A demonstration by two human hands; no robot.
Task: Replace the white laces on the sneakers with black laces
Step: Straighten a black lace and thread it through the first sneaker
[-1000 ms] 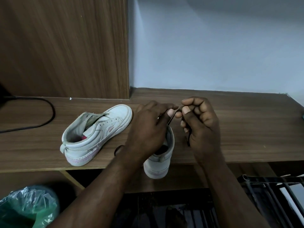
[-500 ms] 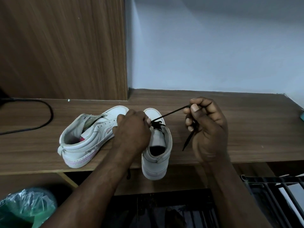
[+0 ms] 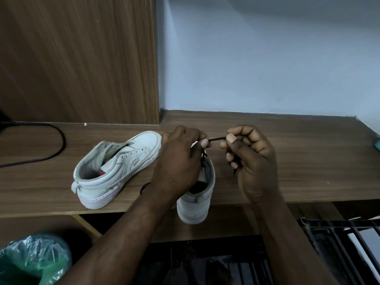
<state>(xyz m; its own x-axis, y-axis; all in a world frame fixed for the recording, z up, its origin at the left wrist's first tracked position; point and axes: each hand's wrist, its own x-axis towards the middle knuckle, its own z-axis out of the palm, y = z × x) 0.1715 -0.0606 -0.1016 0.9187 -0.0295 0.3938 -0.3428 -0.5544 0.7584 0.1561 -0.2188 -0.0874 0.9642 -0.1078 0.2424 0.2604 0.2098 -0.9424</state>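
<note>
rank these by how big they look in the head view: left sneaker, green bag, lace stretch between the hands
1. left sneaker
2. green bag: looks close to the sneaker, but it is cropped by the frame and nearer the camera, so unsure
3. lace: thin, short stretch

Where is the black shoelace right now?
In the head view, the black lace is stretched just right of centre between the left hand and right hand, above the nearer sneaker.

Your left hand (image 3: 178,161) and right hand (image 3: 254,161) sit side by side, fingers curled, each pinching the black lace (image 3: 216,138) between thumb and forefinger; forearms angle inward.
</note>
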